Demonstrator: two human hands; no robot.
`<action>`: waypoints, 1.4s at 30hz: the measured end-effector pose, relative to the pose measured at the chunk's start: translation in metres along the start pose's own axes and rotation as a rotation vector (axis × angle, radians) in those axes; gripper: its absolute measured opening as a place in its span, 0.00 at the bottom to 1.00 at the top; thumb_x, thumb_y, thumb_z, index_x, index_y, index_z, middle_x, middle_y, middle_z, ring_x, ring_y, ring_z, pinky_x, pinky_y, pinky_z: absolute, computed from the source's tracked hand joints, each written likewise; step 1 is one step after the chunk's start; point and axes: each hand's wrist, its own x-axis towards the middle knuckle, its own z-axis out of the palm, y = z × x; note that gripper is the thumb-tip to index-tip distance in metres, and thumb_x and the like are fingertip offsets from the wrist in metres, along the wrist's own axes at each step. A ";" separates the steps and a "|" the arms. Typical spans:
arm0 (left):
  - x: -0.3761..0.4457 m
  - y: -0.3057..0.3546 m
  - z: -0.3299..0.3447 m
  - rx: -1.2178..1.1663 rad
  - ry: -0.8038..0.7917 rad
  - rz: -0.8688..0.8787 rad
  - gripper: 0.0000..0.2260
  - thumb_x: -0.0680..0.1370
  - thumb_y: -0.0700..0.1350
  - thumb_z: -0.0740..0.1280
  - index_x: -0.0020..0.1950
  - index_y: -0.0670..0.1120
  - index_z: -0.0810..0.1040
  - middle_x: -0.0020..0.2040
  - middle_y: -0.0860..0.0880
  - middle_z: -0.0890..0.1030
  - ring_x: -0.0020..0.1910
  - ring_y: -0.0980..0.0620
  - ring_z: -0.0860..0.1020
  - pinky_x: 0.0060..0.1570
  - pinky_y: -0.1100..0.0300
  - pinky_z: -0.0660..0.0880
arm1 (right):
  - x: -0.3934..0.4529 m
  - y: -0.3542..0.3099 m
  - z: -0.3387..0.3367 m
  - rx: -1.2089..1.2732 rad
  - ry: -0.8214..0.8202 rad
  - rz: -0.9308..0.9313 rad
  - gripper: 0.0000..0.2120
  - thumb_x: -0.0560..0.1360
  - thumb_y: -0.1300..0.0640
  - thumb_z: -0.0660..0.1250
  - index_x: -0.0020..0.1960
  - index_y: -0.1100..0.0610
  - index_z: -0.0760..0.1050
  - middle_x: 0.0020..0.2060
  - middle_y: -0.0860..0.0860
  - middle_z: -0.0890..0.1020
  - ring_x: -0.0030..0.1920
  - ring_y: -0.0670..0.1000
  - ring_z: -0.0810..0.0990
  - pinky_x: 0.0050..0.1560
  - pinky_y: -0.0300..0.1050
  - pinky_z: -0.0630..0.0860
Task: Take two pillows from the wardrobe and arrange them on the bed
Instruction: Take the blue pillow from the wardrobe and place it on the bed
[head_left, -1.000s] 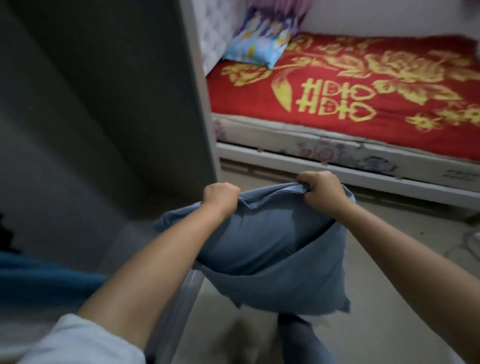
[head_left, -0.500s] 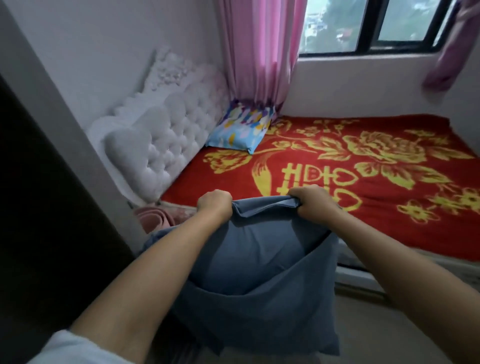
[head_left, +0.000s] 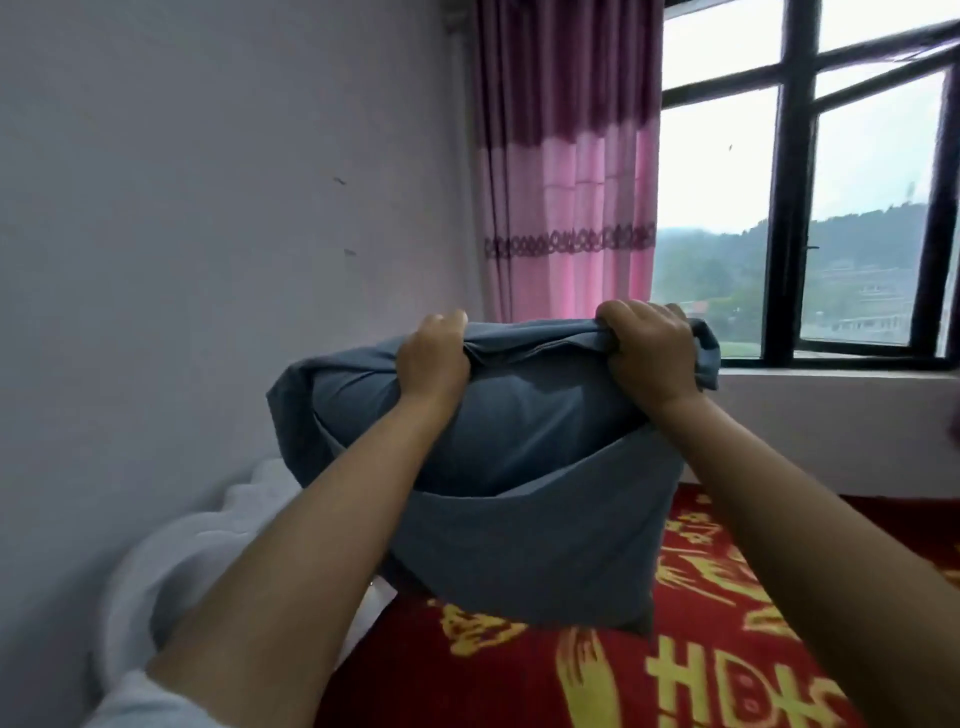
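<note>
Nearest the camera, both forearms are reaching forward and up over the bed (head_left: 519, 670), whose red cover with yellow figures is filling the lower right. To the left, the white padded headboard (head_left: 171, 561) is running along the wall (head_left: 208, 208).

Further out, the left hand (head_left: 432, 358) and the right hand (head_left: 650, 353) are each bunching the top edge of the blue pillow (head_left: 519, 467). Each grip is closed tight, holding a fistful of the loose case, not the stuffing. The pillow is hanging in the air above the head end of the bed, clear of the cover, with its filling bulging in the upper half and an empty flap of case drooping below.

That hold is the main risk, I judge: since the hands are pinching only cloth, a hard shake or toss could let the filling slide down inside the case, or out of it if the opening, which I cannot see, is facing down. A careless release could also drop the pillow skewed, or into the gap beside the headboard. The pillow is hiding the spot directly beneath it, so whatever may be lying there could get covered or knocked.

Beyond, the pink curtain (head_left: 566, 182) is hanging beside the window (head_left: 800, 208); a high swing could catch its hem.
</note>
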 end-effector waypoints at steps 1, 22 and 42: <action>0.008 -0.011 0.019 -0.006 -0.009 0.016 0.08 0.75 0.31 0.55 0.48 0.36 0.73 0.49 0.33 0.78 0.46 0.36 0.77 0.36 0.50 0.66 | -0.005 0.009 0.020 -0.030 0.018 -0.036 0.06 0.59 0.71 0.62 0.33 0.65 0.76 0.24 0.61 0.79 0.24 0.59 0.78 0.31 0.48 0.75; -0.165 -0.143 0.396 0.161 -1.364 -0.065 0.13 0.80 0.47 0.59 0.59 0.41 0.76 0.61 0.40 0.76 0.60 0.40 0.74 0.56 0.51 0.72 | -0.369 0.100 0.304 0.308 -1.780 0.545 0.15 0.79 0.58 0.57 0.63 0.60 0.70 0.59 0.60 0.79 0.60 0.60 0.75 0.59 0.51 0.72; -0.359 -0.332 0.599 0.215 -1.379 -0.582 0.52 0.62 0.71 0.67 0.76 0.57 0.42 0.76 0.34 0.45 0.75 0.35 0.49 0.72 0.38 0.51 | -0.618 0.023 0.403 -0.215 -1.488 1.624 0.56 0.59 0.42 0.77 0.73 0.40 0.42 0.75 0.60 0.40 0.74 0.65 0.46 0.72 0.61 0.55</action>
